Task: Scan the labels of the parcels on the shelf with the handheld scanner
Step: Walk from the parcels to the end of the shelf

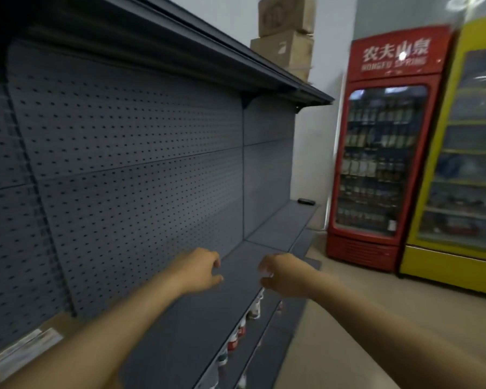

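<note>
My left hand [201,269] and my right hand [282,273] are both stretched out in front of me over the grey shelf [208,313], close to each other but not touching. Neither hand holds anything. The fingers of both are loosely curled and relaxed, with only air between them. The picture is a little blurred, so I cannot say more about the single fingers.

Far beyond my hands, at the other end of the same shelf board, lies a small dark device [306,201]. I judge it is probably the handheld scanner, but it is too small to be sure. It is well apart from both hands. Behind my left forearm, at the near left end of the shelf, I see a brown cardboard parcel [26,349] with a pale label on top. Below my right hand, on a lower level, some small bottles [236,338] stand in a row.

To the right of my right hand, across the floor, stand a red drinks fridge [382,153] and a yellow fridge [466,153]. High above my hands, cardboard boxes [285,32] are stacked on top of the shelving.

As I judge it, the task is hardly begun: the scanner is not yet in my hand, and no label is under it. What is left is to reach the device, take it, and come back to the parcel.
</note>
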`<action>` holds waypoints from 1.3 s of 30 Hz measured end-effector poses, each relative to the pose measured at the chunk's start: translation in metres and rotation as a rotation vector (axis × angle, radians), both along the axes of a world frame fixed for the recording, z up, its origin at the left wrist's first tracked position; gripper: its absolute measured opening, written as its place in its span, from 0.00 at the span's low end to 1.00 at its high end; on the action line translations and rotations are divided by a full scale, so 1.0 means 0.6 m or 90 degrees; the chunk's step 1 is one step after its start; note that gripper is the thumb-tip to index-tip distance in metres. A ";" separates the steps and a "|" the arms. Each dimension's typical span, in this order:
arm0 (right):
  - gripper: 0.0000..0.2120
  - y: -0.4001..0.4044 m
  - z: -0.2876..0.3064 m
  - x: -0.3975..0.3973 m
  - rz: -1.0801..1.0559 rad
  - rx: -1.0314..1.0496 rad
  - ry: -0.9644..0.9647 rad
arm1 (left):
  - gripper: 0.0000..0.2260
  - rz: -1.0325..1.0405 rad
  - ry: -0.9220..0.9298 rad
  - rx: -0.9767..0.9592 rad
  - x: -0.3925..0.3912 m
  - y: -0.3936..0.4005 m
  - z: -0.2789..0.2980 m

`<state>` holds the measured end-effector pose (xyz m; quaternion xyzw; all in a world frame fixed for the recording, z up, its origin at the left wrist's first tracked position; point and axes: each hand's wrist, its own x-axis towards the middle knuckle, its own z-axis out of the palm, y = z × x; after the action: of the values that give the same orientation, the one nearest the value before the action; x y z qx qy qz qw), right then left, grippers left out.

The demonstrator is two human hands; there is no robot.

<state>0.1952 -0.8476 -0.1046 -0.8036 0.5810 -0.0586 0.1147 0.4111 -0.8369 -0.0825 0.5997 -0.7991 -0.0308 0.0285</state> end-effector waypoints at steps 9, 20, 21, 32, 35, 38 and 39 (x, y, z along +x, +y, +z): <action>0.18 -0.154 0.011 -0.232 -0.157 -0.008 -0.006 | 0.17 -0.142 -0.028 -0.001 -0.254 -0.239 0.017; 0.21 -0.386 -0.025 -0.399 -0.246 -0.005 -0.021 | 0.18 -0.234 -0.059 0.021 -0.430 -0.513 -0.013; 0.21 -0.415 -0.025 -0.411 -0.253 -0.008 -0.020 | 0.18 -0.240 -0.052 0.020 -0.442 -0.545 -0.014; 0.21 -0.698 -0.024 -0.542 -0.329 -0.016 -0.033 | 0.16 -0.309 -0.008 0.014 -0.613 -0.854 -0.012; 0.20 -0.771 -0.026 -0.585 -0.340 -0.019 -0.029 | 0.15 -0.320 0.002 0.021 -0.664 -0.922 -0.019; 0.19 -0.850 -0.034 -0.636 -0.329 -0.013 -0.027 | 0.15 -0.329 0.002 0.014 -0.721 -0.992 -0.027; 0.18 -0.876 -0.038 -0.656 -0.322 -0.010 -0.019 | 0.16 -0.331 0.002 0.013 -0.741 -1.014 -0.031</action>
<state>-0.1982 -1.3731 -0.1274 -0.6326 0.7613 -0.1021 0.0990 -0.0338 -1.4454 -0.1012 0.3744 -0.9260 -0.0464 0.0147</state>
